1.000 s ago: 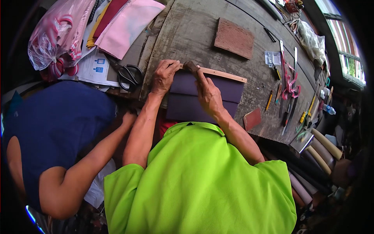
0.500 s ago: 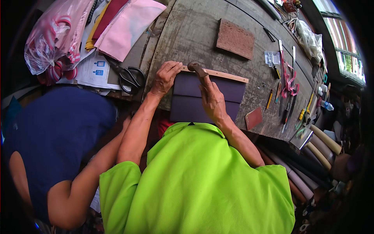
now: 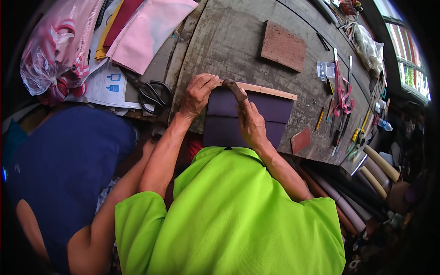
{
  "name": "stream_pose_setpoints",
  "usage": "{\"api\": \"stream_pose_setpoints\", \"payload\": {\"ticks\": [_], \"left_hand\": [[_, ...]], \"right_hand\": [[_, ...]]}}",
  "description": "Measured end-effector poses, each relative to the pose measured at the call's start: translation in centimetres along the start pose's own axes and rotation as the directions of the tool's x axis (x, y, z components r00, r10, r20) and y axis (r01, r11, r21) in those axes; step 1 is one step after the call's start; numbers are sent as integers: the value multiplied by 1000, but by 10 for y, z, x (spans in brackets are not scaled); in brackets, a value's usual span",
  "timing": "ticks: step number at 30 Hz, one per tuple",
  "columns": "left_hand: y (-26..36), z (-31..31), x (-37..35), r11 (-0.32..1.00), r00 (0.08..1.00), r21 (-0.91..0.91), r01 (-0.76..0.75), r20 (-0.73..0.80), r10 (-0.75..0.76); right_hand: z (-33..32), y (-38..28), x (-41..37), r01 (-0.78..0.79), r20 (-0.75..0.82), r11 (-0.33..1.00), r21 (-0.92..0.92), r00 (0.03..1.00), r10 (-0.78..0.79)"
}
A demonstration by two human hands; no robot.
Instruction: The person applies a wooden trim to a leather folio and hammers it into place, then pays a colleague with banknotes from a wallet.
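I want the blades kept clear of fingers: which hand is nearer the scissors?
Left. The left hand presses the ruler at its end, close beside the scissors. The right hand grips a tool over the purple sheet, farther off.

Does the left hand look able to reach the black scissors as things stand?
Probably yes. The scissors lie just beside the left hand, with nothing between them. But that hand holds down the wooden ruler on the purple sheet, so it must release first.
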State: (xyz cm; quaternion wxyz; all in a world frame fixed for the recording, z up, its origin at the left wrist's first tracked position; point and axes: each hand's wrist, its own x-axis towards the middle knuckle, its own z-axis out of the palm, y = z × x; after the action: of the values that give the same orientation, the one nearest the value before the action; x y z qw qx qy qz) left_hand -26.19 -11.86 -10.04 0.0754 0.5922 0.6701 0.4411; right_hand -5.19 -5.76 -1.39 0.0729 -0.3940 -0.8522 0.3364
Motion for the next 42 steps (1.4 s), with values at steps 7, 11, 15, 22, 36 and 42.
{"api": "stream_pose_setpoints", "payload": {"ticks": [7,11,15,22,36,42], "left_hand": [[29,3,1,936,931,-41,351,-95,-353],[44,6,3,861,864,78,503,-31,-502],[49,6,9,771,771,-4,637,-6,-637],[55,-2,18,641,670,-218,736,93,-737],[87,-48,24,181,557,-616,766,496,-666],[111,-70,29,340,660,-598,726,468,-587]], "right_hand": [[-32,2,48,31,-162,1000,-4,986,-31],[-31,18,140,67,-155,975,-211,983,-101],[-15,47,197,271,-196,815,-512,887,-418],[-24,25,111,303,268,951,60,913,-308],[-69,-13,76,218,184,955,201,949,-255],[-108,-37,86,58,472,974,221,867,-158]]}}
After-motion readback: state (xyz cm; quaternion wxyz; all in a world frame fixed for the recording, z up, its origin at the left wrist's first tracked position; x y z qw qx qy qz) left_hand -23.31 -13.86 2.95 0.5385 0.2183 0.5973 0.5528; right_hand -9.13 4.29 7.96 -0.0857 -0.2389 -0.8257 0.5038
